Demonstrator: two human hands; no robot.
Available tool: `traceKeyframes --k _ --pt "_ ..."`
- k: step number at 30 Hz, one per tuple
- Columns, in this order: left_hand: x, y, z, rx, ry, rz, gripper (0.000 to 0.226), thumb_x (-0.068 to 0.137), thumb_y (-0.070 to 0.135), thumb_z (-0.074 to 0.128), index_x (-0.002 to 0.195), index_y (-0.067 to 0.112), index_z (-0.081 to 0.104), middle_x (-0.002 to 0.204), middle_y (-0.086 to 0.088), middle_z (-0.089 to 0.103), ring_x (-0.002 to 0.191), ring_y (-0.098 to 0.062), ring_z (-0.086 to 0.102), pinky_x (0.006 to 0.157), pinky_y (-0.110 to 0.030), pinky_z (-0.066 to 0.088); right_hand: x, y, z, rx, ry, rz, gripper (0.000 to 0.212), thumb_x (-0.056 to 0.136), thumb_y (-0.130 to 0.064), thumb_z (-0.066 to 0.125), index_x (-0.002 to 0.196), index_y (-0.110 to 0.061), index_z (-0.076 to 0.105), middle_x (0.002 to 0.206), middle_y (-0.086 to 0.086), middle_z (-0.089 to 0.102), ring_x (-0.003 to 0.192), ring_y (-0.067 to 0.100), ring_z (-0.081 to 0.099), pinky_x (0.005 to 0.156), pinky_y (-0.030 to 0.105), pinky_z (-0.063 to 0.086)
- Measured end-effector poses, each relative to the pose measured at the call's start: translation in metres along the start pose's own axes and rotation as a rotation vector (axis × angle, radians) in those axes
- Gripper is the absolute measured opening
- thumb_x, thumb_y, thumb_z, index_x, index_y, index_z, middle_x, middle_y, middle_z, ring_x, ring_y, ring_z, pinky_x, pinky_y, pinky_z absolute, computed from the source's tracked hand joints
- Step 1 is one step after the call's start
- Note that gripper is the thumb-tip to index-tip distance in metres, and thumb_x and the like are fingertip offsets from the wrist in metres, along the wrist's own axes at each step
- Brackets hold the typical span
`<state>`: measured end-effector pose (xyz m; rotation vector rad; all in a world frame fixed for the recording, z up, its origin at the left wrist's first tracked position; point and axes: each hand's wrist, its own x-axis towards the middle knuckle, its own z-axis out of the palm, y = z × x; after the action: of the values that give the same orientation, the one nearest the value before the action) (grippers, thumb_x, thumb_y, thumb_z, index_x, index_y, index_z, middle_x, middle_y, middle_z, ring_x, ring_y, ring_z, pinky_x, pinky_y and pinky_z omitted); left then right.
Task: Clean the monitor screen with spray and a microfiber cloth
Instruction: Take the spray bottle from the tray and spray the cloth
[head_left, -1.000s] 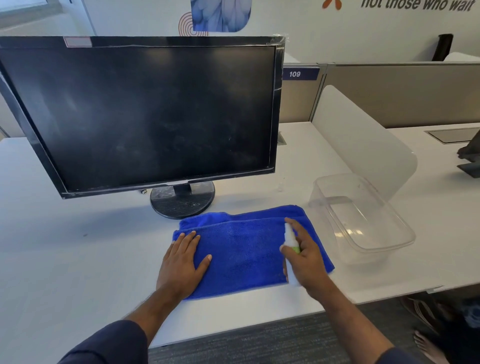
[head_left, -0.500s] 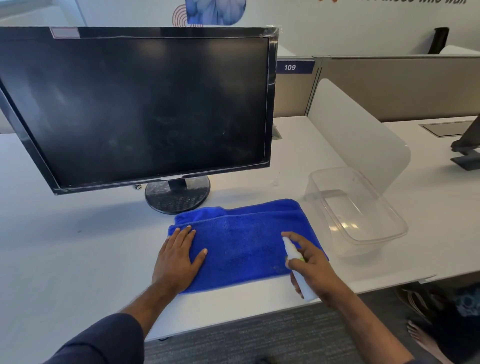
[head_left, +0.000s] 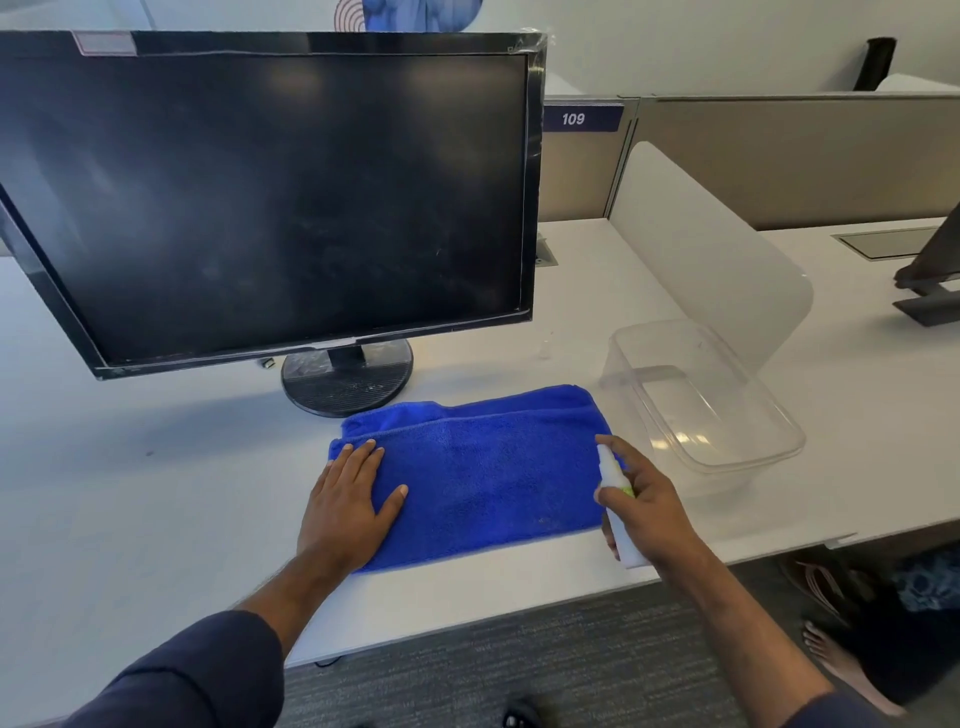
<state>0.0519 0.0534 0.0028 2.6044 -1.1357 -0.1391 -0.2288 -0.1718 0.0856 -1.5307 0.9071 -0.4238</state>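
Note:
A black monitor (head_left: 280, 197) with a dusty, smeared dark screen stands on a round base at the back of the white desk (head_left: 130, 493). In front of it lies a folded blue microfiber cloth (head_left: 488, 467). My left hand (head_left: 348, 504) rests flat on the cloth's left end, fingers straight. My right hand (head_left: 649, 509) grips a small white spray bottle (head_left: 613, 478) over the cloth's right edge, the index finger lying on top of the nozzle, which points toward the cloth.
A clear plastic tub (head_left: 717, 410) stands right of the cloth, with a frosted divider panel (head_left: 696, 249) behind it. Another monitor's stand (head_left: 930, 291) is at the far right. Someone's bare foot (head_left: 836, 660) shows under the desk edge at lower right.
My right hand drew the spray bottle slightly back toward the desk's front edge, then held it over the cloth's right edge. My left hand has stayed flat on the cloth.

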Motion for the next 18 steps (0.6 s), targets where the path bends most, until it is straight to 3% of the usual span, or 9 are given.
traceKeyframes --k 7,12,15,18 --pt "0.000 -0.001 0.000 -0.002 -0.009 -0.002 0.080 0.092 0.073 0.022 0.154 0.025 0.030 0.162 0.005 0.028 0.151 -0.019 0.019 0.121 -0.040 0.019 0.016 -0.008 0.006 -0.076 0.067 -0.059 0.048 0.090 -0.001 0.057 0.114 -0.042 0.056 0.099 0.007 0.059 0.072 0.023 0.059 0.057 0.032 0.055" --pt "-0.001 0.000 0.000 -0.008 -0.014 -0.005 0.079 0.092 0.073 0.022 0.155 0.025 0.029 0.163 0.005 0.026 0.152 -0.020 0.018 0.122 -0.041 0.018 0.025 -0.013 0.005 0.032 0.053 -0.082 0.053 0.091 0.002 0.058 0.127 -0.037 0.054 0.106 0.010 0.061 0.069 0.025 0.059 0.051 0.028 0.054" --pt "-0.001 0.000 0.000 -0.001 -0.019 -0.007 0.081 0.092 0.074 0.019 0.156 0.026 0.026 0.163 0.006 0.024 0.152 -0.019 0.016 0.122 -0.040 0.016 0.035 -0.020 0.006 0.031 0.087 -0.075 0.053 0.093 -0.011 0.063 0.135 -0.038 0.047 0.103 0.002 0.063 0.070 0.022 0.063 0.054 0.026 0.055" --pt "-0.001 0.000 -0.001 -0.002 -0.016 -0.005 0.081 0.091 0.074 0.018 0.156 0.026 0.026 0.163 0.006 0.024 0.152 -0.018 0.016 0.122 -0.039 0.015 0.049 -0.031 0.009 -0.083 0.135 -0.147 0.033 0.093 -0.028 0.065 0.125 -0.025 0.055 0.093 0.001 0.066 0.069 0.014 0.065 0.060 0.024 0.053"
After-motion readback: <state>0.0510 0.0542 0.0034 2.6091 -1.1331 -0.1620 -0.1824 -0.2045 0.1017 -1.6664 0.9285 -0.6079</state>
